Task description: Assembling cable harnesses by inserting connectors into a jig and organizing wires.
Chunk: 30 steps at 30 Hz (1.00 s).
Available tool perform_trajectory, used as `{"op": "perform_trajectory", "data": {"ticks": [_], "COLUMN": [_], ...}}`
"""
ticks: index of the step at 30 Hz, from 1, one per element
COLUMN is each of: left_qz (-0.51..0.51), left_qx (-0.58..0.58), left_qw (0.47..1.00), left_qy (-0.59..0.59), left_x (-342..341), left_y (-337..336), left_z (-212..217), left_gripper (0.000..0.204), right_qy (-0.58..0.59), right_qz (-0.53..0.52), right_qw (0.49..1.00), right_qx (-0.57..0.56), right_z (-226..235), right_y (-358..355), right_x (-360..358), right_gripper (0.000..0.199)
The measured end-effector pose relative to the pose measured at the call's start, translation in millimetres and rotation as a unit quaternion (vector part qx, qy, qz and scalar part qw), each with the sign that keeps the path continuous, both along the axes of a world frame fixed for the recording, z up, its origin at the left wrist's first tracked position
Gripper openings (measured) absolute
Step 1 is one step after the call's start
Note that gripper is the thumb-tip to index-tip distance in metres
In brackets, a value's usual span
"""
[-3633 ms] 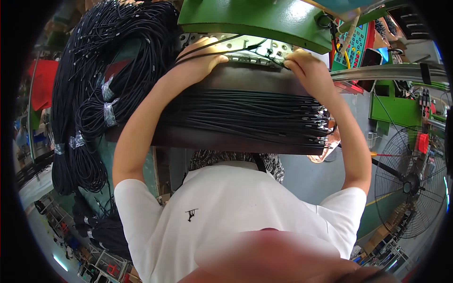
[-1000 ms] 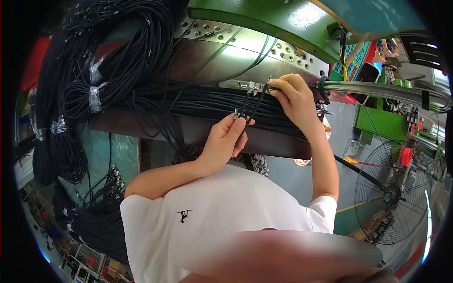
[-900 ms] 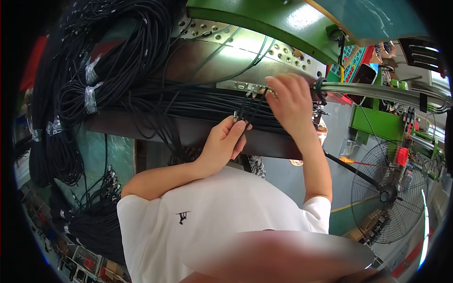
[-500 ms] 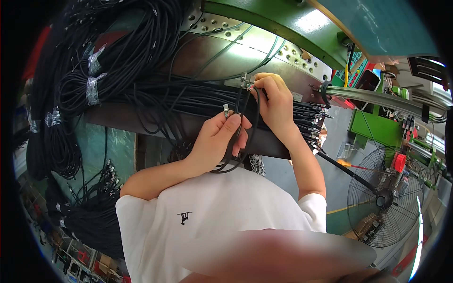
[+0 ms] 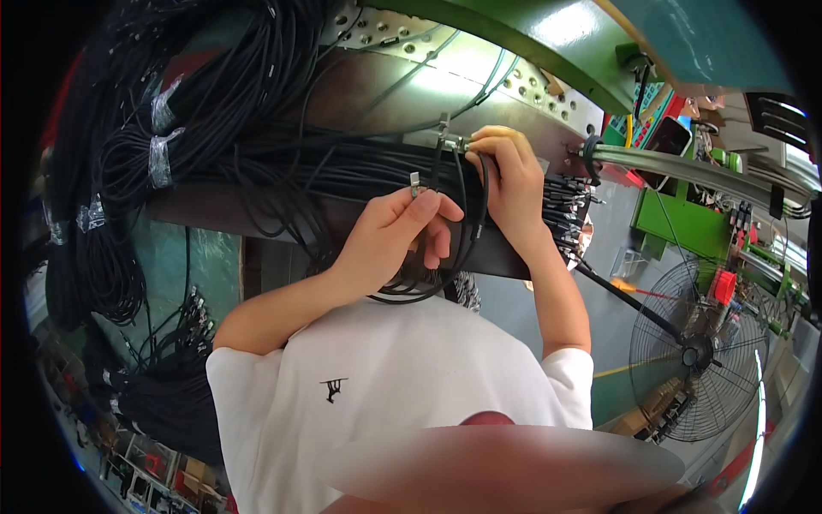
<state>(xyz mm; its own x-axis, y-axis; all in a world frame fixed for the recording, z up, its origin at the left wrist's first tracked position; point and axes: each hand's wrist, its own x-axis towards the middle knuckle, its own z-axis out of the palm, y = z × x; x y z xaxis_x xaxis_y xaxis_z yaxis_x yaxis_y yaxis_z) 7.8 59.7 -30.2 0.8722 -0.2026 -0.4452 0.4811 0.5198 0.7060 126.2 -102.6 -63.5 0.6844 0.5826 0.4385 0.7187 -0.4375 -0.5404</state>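
Thumb and fingers pinched, my left hand (image 5: pixel 401 224) grips a black cable whose metal end piece (image 5: pixel 415 183) sticks up above the thumb. My right hand (image 5: pixel 511 187), higher and to the right, pinches the end of a black cable (image 5: pixel 486 201) at a silver metal connector (image 5: pixel 455 144). This connector lies close beside an upright metal piece (image 5: pixel 443 127); whether they touch, I cannot tell. Slack cable loops (image 5: pixel 402 298) hang below my hands, near the white shirt. Behind both hands lies a thick bundle of black cables (image 5: pixel 360 163) across the dark bench.
Large coils of black cable (image 5: pixel 231 103), tied with clear wrap (image 5: pixel 160 158), are heaped at the left. A green machine frame (image 5: pixel 522 43) arches over a perforated metal plate (image 5: pixel 531 94). On the right are a metal rail (image 5: pixel 676 167) and a floor fan (image 5: pixel 698 351).
My right hand has shifted slightly right, and the connector it pinches now points left toward the upright metal piece. My left hand keeps its grip, with its lower fingers less spread.
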Motion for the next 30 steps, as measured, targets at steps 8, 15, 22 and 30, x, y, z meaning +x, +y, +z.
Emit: {"op": "perform_trajectory", "data": {"ticks": [8,15,22,30], "left_qz": [-0.041,-0.128,-0.115,0.004], "left_qx": [-0.062,-0.077,-0.099,0.018], "left_qw": [0.997,0.989,0.987,1.000], "left_qy": [0.001,0.015,0.049,-0.020], "left_x": [-4.3,7.2,13.0,7.7], "left_y": [-6.4,-11.6,-14.9,3.7], "left_z": [-0.3,15.4,17.3,15.7], "left_gripper": [0.038,0.038,0.042,0.043], "right_qy": [0.010,-0.224,-0.237,-0.038], "right_qz": [0.013,0.033,0.044,0.039], "right_qw": [0.999,0.973,0.969,0.998], "right_qx": [-0.035,-0.044,-0.060,-0.023], "right_z": [2.8,36.4,33.3,8.3], "right_y": [-2.2,-7.3,-19.7,-35.9], "right_x": [-2.1,3.7,-2.4,3.8], "right_gripper": [0.015,0.031,0.026,0.025]}}
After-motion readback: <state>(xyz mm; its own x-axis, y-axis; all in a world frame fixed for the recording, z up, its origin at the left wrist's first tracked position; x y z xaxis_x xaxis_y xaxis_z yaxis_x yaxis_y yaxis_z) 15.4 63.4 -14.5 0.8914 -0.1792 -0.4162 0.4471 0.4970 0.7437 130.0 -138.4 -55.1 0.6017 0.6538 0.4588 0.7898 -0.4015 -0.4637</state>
